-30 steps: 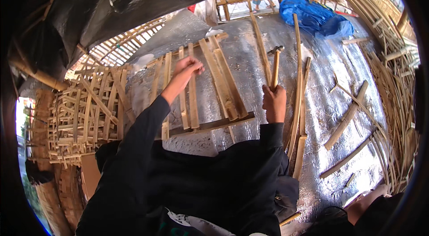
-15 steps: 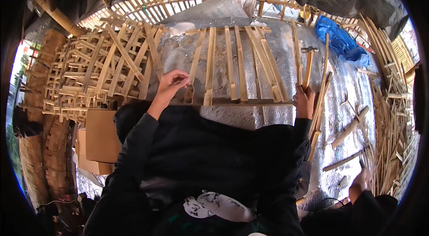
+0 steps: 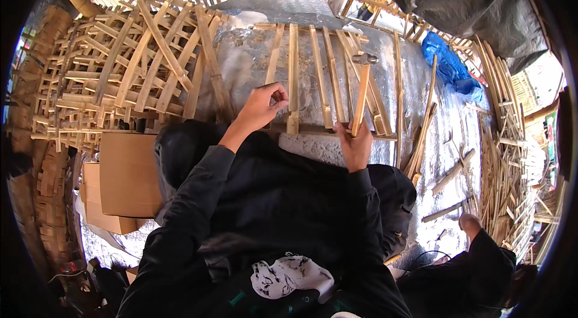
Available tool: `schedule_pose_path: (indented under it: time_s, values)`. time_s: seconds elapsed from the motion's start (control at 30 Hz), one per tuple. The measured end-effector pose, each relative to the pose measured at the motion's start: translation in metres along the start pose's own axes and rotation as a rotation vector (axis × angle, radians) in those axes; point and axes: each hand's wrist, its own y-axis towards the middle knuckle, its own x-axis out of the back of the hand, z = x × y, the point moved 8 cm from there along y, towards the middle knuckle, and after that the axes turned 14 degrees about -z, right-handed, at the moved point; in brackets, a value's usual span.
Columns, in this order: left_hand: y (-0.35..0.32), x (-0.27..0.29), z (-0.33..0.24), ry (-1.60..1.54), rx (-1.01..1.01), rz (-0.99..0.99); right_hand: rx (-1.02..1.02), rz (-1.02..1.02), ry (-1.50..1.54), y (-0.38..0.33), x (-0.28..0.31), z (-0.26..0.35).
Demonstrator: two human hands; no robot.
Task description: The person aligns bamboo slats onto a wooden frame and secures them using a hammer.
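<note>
My right hand (image 3: 355, 145) is wrapped round the wooden handle of a hammer (image 3: 361, 92), whose metal head points up and away from me. My left hand (image 3: 262, 105) is closed, thumb and fingertips pinched together above the near ends of the bamboo slats; anything between them is too small to make out. Close to its fingertips lies a bamboo slat (image 3: 292, 71). Several slats lie side by side across a far crosspiece (image 3: 265, 27) and a near crosspiece (image 3: 385, 137), some of them slanted.
At the left are piled bamboo lattices (image 3: 114, 71) and cardboard boxes (image 3: 129, 173). Blue plastic sheeting (image 3: 448, 65) lies at the far right, near a heap of bamboo strips (image 3: 503, 161). Another person's hand (image 3: 469, 225) shows at the lower right. Silvery sheeting (image 3: 445, 143) covers the floor.
My right hand has brought the hammer leftward, nearer the middle of the slats. My left hand has moved right, from the leftmost slat toward the one beside it. The view has shifted slightly.
</note>
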Motion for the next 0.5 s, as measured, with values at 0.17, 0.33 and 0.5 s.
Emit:
schedule_pose_path:
  time_s: [0.17, 0.33, 0.5]
  values:
    - [-0.004, -0.008, -0.001, 0.012, -0.110, 0.005, -0.009, 0.082, -0.223, -0.001, -0.016, 0.034]
    - [-0.009, -0.021, 0.003, 0.075, -0.102, 0.062, -0.034, 0.155, -0.403, -0.008, -0.029, 0.037]
    - [-0.014, -0.026, -0.002, 0.197, -0.181, 0.073, 0.046, 0.186, -0.491, -0.011, -0.039, 0.042]
